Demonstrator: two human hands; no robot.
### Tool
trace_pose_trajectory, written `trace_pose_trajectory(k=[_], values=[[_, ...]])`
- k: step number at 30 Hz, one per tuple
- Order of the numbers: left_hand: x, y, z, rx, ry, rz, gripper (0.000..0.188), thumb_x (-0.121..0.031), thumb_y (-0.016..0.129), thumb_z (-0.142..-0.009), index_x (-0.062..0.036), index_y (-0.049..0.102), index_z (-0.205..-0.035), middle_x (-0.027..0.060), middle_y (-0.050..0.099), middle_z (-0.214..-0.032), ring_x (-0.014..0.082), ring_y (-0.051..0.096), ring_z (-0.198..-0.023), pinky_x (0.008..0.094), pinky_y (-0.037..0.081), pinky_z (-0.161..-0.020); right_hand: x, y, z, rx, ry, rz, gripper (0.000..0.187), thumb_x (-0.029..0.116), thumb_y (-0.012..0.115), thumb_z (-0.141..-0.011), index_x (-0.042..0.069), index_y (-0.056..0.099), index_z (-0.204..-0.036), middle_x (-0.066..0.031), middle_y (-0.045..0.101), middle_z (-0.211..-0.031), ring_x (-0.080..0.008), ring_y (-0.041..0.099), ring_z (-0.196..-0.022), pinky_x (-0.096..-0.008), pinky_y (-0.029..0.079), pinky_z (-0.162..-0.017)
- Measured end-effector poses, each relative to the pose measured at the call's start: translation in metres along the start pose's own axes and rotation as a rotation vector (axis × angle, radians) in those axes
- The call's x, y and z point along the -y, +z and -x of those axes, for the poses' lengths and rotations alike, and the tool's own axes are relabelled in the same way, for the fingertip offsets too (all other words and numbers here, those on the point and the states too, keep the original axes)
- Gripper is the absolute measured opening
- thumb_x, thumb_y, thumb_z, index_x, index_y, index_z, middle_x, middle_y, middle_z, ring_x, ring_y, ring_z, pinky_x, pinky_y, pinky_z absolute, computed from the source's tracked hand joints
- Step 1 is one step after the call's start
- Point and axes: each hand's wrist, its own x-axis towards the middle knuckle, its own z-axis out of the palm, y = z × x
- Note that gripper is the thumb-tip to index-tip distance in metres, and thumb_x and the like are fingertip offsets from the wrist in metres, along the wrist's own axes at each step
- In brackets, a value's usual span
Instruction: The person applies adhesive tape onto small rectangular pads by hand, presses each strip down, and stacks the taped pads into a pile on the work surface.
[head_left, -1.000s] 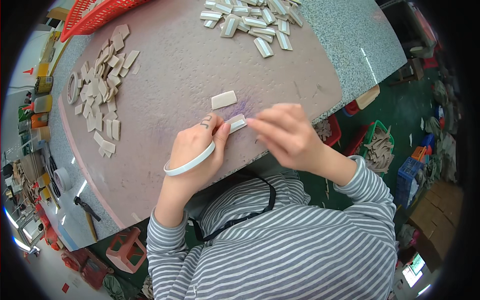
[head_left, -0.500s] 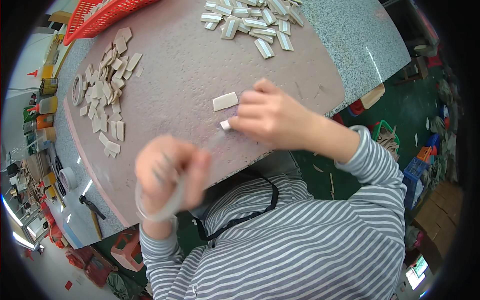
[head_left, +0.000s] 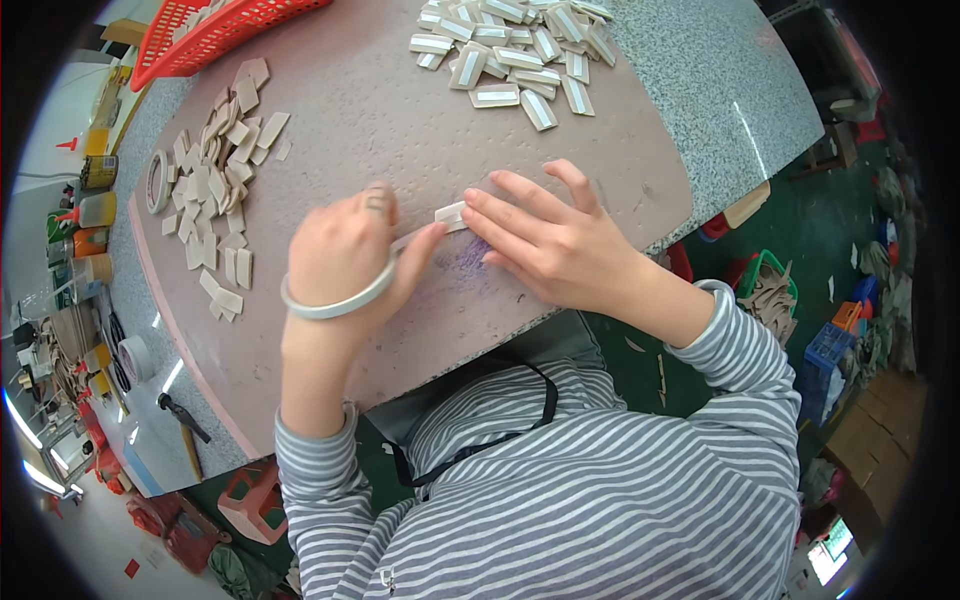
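Note:
A small flat beige piece [head_left: 452, 214] lies on the brownish work mat [head_left: 345, 140] with a white strip along its top. My right hand [head_left: 545, 240] has its fingers spread, the fingertips pressing on the right end of that piece. At the left end is my left hand [head_left: 345, 250], slightly blurred, with a pale bangle [head_left: 340, 305] around its wrist. Its thumb and fingers close on a thin white tape [head_left: 405, 241] that runs to the piece; whether a roll sits inside the hand is hidden.
Plain beige pieces [head_left: 205, 185] are heaped at left beside a tape roll [head_left: 157, 182]. White-striped pieces [head_left: 520, 58] form a pile at the far side. A red basket [head_left: 190, 55] stands far left. A hammer [head_left: 185, 425] lies near the table's left edge.
My left hand has moved up and right to the piece. My right fingers have spread from a pinch and now press on it. The piece now carries a white strip; the far pile shows another striped piece.

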Motion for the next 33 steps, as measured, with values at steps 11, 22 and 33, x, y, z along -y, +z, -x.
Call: trace_pose_trajectory(k=[11, 22, 33], values=[[0.004, -0.028, 0.039, -0.497, 0.161, 0.055, 0.018, -0.004, 0.078, -0.089, -0.0029, 0.062, -0.081, 0.0071, 0.057, -0.065, 0.0214, 0.052, -0.054, 0.0347, 0.040, -0.053, -0.020, -0.003, -0.045, 0.122, -0.075, -0.334, 0.019, 0.016, 0.071, -0.087, 0.008, 0.076, -0.103, -0.0016, 0.067, -0.094, -0.0192, 0.061, -0.099, -0.0372, 0.046, -0.091], [-0.018, 0.023, 0.013, -0.012, -0.234, 0.563, 0.021, -0.019, 0.066, -0.103, -0.0014, 0.065, -0.091, 0.0141, 0.064, -0.067, 0.0269, 0.066, -0.062, 0.0389, 0.049, -0.060, -0.012, -0.011, -0.013, -0.117, 0.501, -0.663, 0.029, 0.013, 0.074, -0.093, 0.006, 0.075, -0.121, -0.0122, 0.069, -0.110, -0.0289, 0.064, -0.106, -0.0409, 0.051, -0.090], [0.008, 0.000, 0.025, -0.139, 0.133, -0.056, 0.025, -0.021, 0.081, -0.087, -0.0048, 0.063, -0.083, 0.0080, 0.059, -0.067, 0.0296, 0.060, -0.063, 0.0390, 0.050, -0.061, 0.011, -0.004, -0.009, 0.035, -0.035, -0.004, 0.039, 0.036, 0.068, -0.096, 0.009, 0.074, -0.123, 0.0000, 0.070, -0.110, -0.0166, 0.061, -0.118, -0.0524, 0.027, -0.113]])
